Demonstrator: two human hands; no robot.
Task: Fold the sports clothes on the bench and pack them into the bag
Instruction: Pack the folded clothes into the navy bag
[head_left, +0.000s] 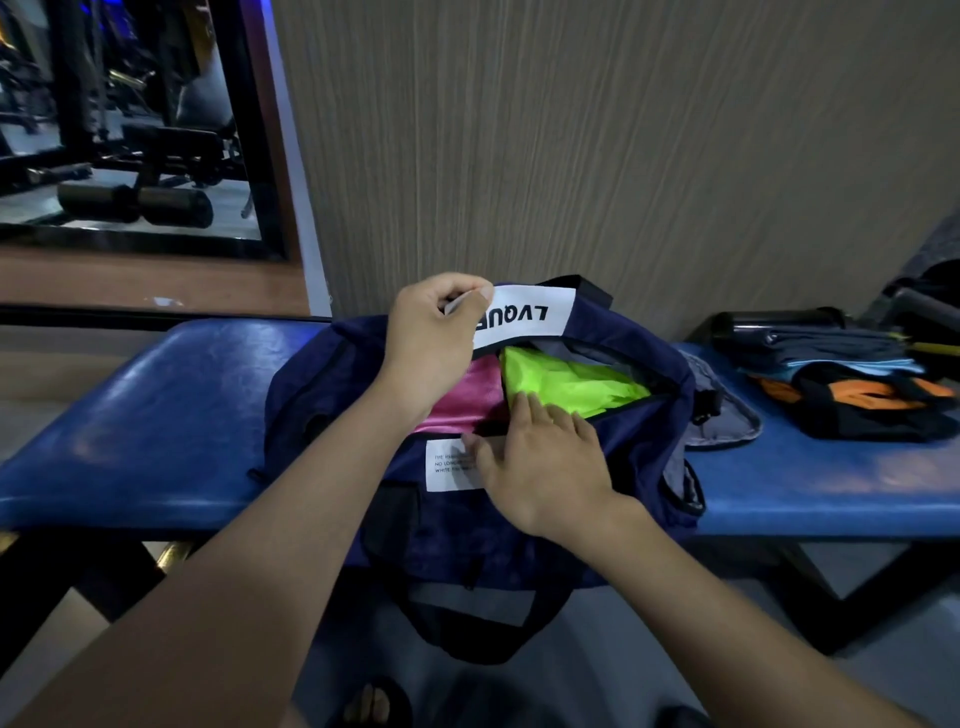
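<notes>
A navy bag sits on the blue padded bench, its near side hanging over the near edge and its top opening facing up. The left hand is raised over the far left part of the opening, fingers curled, pinching the far flap of the bag at the left end of a white label strip printed with dark letters, and holding that flap up. The right hand lies flat with fingers straight and close together on the near lip of the opening, fingertips touching the edge of a neon green garment that lies inside the bag on the right. Beside it, on the left inside the bag, lies a pink garment, partly hidden by the left wrist. A second white label with small print is on the near face of the bag, its right end covered by the right hand. Further right on the bench, well apart from the bag, rests a stack of folded clothes in grey, light blue, orange and black. Behind the bench stands a wood-grain wall, and to the far left a mirror shows gym equipment.
</notes>
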